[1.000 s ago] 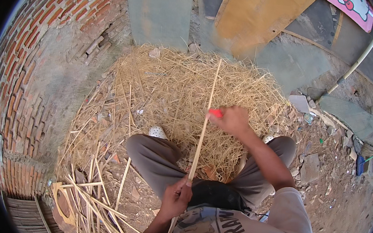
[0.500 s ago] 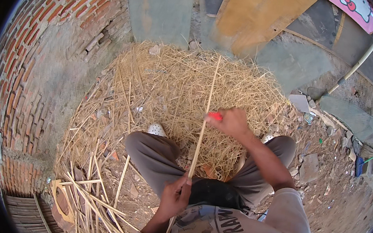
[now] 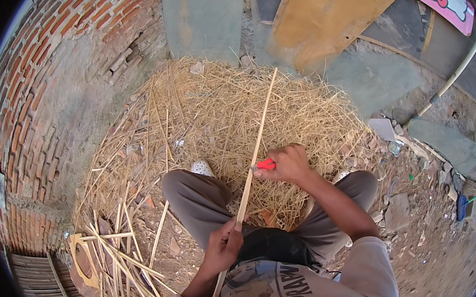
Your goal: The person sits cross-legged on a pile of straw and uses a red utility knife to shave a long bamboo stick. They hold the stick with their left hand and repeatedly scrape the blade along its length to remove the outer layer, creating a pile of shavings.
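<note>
A long, pale bamboo strip (image 3: 261,122) runs from my lap out over the shavings, its far end raised. My left hand (image 3: 224,247) is closed around the near part of the strip, beside my left thigh. Partway up, my right hand (image 3: 289,162) grips a small red-handled knife (image 3: 266,164). The knife meets the strip's right side; its blade is mostly hidden by the fingers and too small to make out well.
A heap of curly shavings (image 3: 225,107) spreads beyond my crossed legs. Several loose strips (image 3: 124,263) lie at the lower left, near a brick wall (image 3: 30,100). Panels (image 3: 202,19) lean at the back. Rubble (image 3: 398,212) and a blue-headed broom (image 3: 461,208) are on the right.
My right hand has drawn the red-handled knife down along the bamboo strip, closer to my body. The strip's far end has shifted slightly left. My left hand keeps its hold.
</note>
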`<move>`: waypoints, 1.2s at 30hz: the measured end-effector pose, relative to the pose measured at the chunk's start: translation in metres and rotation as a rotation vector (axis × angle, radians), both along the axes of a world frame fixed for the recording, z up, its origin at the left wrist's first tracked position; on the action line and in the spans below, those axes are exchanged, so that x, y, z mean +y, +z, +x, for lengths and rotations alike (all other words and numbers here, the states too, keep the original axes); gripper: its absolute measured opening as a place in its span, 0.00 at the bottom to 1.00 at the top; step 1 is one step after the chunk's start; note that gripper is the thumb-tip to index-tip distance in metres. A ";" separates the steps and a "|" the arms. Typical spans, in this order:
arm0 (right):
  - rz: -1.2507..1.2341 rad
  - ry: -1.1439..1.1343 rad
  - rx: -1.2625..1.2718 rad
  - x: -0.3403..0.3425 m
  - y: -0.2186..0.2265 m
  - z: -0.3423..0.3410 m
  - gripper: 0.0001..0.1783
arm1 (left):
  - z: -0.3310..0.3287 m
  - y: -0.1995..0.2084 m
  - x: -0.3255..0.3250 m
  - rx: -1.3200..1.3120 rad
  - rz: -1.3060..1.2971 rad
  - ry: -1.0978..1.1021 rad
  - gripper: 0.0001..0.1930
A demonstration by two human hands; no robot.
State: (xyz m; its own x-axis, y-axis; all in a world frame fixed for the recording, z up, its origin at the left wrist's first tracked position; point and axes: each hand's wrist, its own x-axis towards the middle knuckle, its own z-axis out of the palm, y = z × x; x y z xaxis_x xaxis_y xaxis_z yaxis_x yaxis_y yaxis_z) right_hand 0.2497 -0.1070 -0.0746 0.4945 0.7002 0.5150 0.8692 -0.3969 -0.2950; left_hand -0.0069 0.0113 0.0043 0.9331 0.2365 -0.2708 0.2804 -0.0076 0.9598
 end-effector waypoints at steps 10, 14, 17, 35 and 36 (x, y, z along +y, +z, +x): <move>0.005 -0.011 0.097 -0.006 -0.004 -0.012 0.43 | -0.007 0.007 -0.007 0.043 -0.096 0.034 0.17; -0.080 -0.026 0.154 -0.011 0.006 -0.003 0.40 | -0.015 0.001 -0.008 -0.018 -0.059 0.017 0.17; -0.024 -0.066 0.158 -0.009 0.003 0.008 0.39 | -0.008 -0.002 -0.010 -0.023 -0.016 0.028 0.17; 0.090 -0.035 0.163 -0.031 0.009 0.009 0.33 | -0.006 0.007 0.000 -0.063 -0.152 0.174 0.18; 0.090 -0.002 0.110 -0.030 0.010 0.004 0.33 | -0.005 0.010 -0.001 -0.044 -0.138 0.163 0.18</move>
State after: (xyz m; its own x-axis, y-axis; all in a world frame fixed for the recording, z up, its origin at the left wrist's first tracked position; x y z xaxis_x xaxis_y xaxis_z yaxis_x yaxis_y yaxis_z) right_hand 0.2538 -0.1366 -0.0649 0.5529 0.6525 0.5183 0.8288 -0.3663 -0.4231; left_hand -0.0114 0.0099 0.0141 0.8971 0.3492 -0.2707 0.2249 0.1666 0.9600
